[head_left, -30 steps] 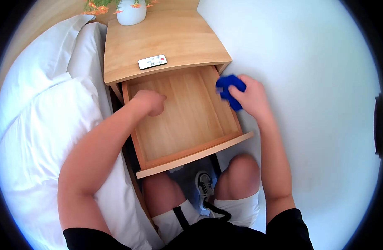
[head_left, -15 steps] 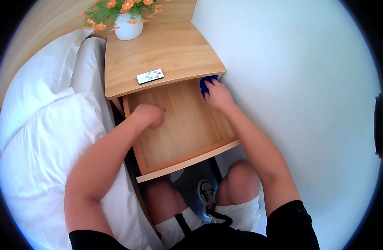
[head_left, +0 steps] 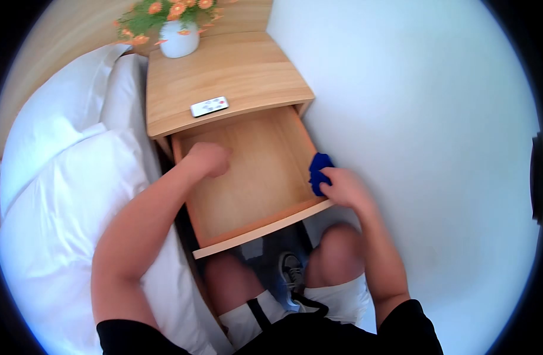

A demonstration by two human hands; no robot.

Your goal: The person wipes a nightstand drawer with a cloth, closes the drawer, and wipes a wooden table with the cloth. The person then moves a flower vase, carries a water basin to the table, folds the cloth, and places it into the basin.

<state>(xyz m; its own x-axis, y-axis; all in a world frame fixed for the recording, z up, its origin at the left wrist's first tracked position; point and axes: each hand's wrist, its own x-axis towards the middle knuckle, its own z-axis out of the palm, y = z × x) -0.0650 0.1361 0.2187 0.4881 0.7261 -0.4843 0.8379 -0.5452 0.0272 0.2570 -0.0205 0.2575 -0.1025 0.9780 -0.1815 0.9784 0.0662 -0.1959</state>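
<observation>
A wooden drawer [head_left: 257, 177] stands pulled out of the nightstand [head_left: 224, 74], with its bare bottom showing. My right hand [head_left: 347, 188] grips a crumpled dark blue cloth [head_left: 320, 173] against the top of the drawer's right side, close to the front right corner. Over the left part of the drawer, my left hand [head_left: 210, 160] is curled into a loose fist. Nothing shows in it, though the undersides of its fingers are hidden.
A white remote control [head_left: 209, 107] lies near the nightstand top's front edge. Behind it stands a white vase [head_left: 178, 40] of orange flowers. A bed with white bedding [head_left: 76, 171] is at left, a pale wall [head_left: 425, 118] at right. My knees are below the drawer front.
My right hand has slid the blue cloth along the drawer's right side, from the back toward the front corner. The left hand has stayed nearly in place.
</observation>
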